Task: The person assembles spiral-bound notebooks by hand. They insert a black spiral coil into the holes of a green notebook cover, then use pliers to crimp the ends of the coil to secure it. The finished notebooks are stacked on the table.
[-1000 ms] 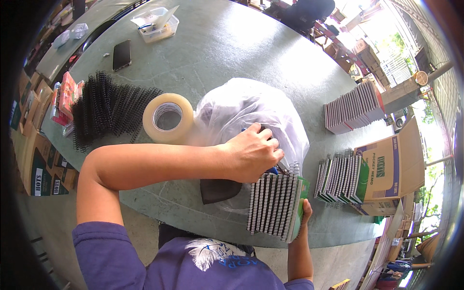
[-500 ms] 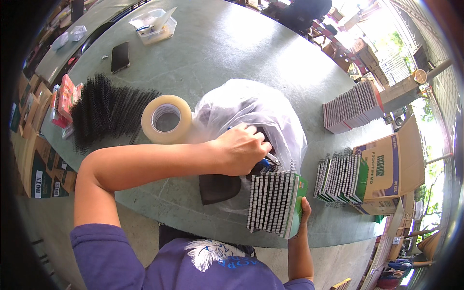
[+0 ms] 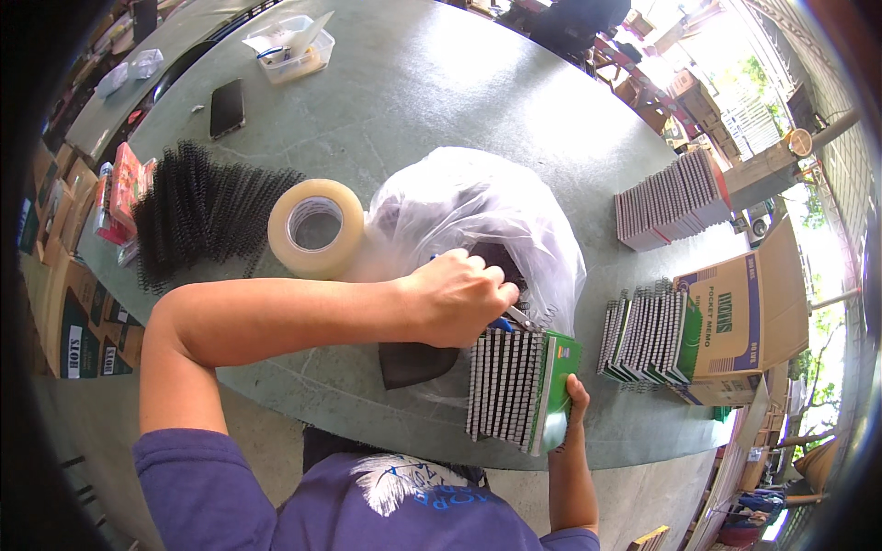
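Note:
My left hand is closed around blue-handled pliers, their metal jaws at the top edge of a stack of spiral notebooks. That stack stands tilted near the table's front, wire-bound spines facing left and a green cover on its right side. Against this cover my right hand grips the stack, thumb showing and the other fingers mostly hidden behind. Just beyond the stack lies a white translucent plastic bag with something dark inside. A dark piece of cloth shows beneath my left wrist.
Left of the bag are a tape roll and a pile of black spiral coils. Farther back lie a phone and a plastic tub. Rightward stand notebook stacks and an open carton.
My left hand has shifted slightly down and right with the pliers. The notebook stack has turned a little, showing more green cover, and the loose coil end above it no longer stands out.

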A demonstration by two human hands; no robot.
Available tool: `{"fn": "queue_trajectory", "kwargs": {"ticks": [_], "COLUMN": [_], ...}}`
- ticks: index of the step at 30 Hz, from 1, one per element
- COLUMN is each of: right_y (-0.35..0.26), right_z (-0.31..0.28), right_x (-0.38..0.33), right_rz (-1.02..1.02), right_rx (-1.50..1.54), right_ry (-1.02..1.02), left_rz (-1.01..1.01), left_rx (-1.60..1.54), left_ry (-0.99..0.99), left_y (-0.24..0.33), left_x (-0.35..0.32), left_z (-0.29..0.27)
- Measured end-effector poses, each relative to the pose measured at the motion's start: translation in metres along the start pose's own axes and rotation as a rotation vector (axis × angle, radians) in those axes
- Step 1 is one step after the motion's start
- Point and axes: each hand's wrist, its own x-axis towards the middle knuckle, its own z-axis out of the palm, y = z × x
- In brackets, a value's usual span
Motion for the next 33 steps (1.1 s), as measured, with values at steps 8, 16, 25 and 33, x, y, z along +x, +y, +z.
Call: {"fn": "queue_trajectory", "kwargs": {"ticks": [8,16,25,33], "right_y": [-0.005,0.000,-0.001,0.002], "right_z": [0.010,0.001,-0.011,-0.002], "right_x": [-0.001,-0.001,-0.006,-0.013], "right_rz": [0.033,0.031,-0.031,0.014], "right_rx": [-0.062,-0.062,-0.020,0.001], "right_ry": [0.023,0.035,0.113,0.040], "left_rz": [0.037,-0.165,-0.219,-0.118], "left_rx": [0.013,-0.207,-0.525,-0.926], "left_ry": [-0.004,-0.223,-0.075,0.030], "left_y": [-0.003,-0.001,-0.018,0.016], "left_x": [-0.008,-0.009,-0.011,0.011], "left_z": [0.003,0.003,0.016,0.011]}}
